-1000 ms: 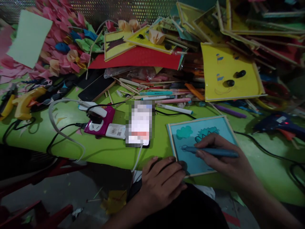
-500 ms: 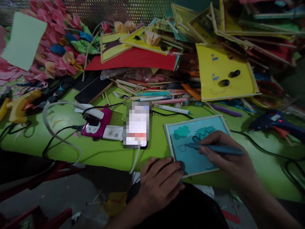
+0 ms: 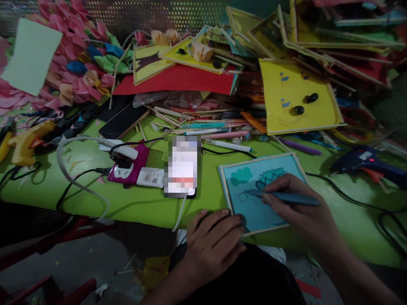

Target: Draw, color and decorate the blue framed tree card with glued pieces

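Note:
A blue card (image 3: 254,216) edged with thin wooden sticks lies on the green table near its front edge. It bears a green cloud shape, a green spiky shape with dark outlines, and small drawn circles. My right hand (image 3: 292,203) is closed around a blue-grey marker (image 3: 297,198), its tip at the small circles. Across the card's lower left corner rests my left hand (image 3: 214,239), fingers stretched out and slightly bent. Something dark and round at its fingertips is too dim to name. Left of the card lies a lit phone (image 3: 181,169), its screen blurred, with a white cable attached.
A purple power strip (image 3: 143,154) with plugs and cables lies at left. A blue glue gun (image 3: 369,163) lies right, a yellow glue gun (image 3: 28,142) far left. Behind are several pens, sticks, framed yellow cards (image 3: 302,84) and a heap of pink paper pieces (image 3: 66,25).
My right hand and the marker have shifted very slightly to the left, with the tip still by the drawn circles. My left hand stays in place on the card's corner.

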The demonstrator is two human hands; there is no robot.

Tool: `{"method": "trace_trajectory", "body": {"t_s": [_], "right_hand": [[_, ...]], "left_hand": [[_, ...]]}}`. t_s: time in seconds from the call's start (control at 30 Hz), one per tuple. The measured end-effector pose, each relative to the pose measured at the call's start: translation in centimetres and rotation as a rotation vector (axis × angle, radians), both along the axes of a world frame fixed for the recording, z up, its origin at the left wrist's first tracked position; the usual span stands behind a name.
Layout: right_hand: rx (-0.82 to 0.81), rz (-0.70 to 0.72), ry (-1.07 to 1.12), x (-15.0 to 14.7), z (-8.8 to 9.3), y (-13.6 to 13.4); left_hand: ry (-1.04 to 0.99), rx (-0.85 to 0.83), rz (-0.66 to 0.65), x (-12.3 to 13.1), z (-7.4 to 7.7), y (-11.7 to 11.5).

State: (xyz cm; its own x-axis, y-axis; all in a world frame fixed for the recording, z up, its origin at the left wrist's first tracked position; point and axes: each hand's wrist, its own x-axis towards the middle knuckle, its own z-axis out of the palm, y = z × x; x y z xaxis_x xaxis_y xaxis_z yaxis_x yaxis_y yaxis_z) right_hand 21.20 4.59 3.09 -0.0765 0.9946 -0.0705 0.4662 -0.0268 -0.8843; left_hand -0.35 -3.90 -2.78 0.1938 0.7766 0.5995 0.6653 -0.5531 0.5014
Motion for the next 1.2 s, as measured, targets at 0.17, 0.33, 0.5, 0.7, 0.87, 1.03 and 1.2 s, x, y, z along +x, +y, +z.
{"method": "trace_trajectory", "body": {"t_s": [0.17,0.33,0.5,0.7,0.87,1.03,1.2], "right_hand": [[0.034,-0.021,0.038,-0.23,-0.03,-0.14],[-0.019,-0.073,0.037,-0.44,0.47,-0.45],[-0.049,-0.038,0.016,-0.12,0.55,-0.49],[-0.041,0.02,0.058,0.19,0.31,-0.44],[-0.001,0.109,0.061,0.42,-0.26,-0.14],[-0.009,0.119,0.041,0.4,-0.29,-0.12],[-0.011,0.109,0.037,0.33,-0.27,-0.1]], "left_hand": [[0.015,-0.02,-0.015,-0.09,0.13,-0.05],[0.018,-0.004,-0.003,-0.07,0.07,0.04],[0.008,0.001,-0.004,-0.07,-0.05,0.02],[0.016,0.0,-0.002,-0.08,0.04,-0.06],[0.001,-0.022,-0.002,-0.04,0.27,0.07],[-0.004,-0.001,-0.002,-0.01,0.17,0.12],[-0.002,0.003,-0.012,-0.05,0.19,0.17]]}}
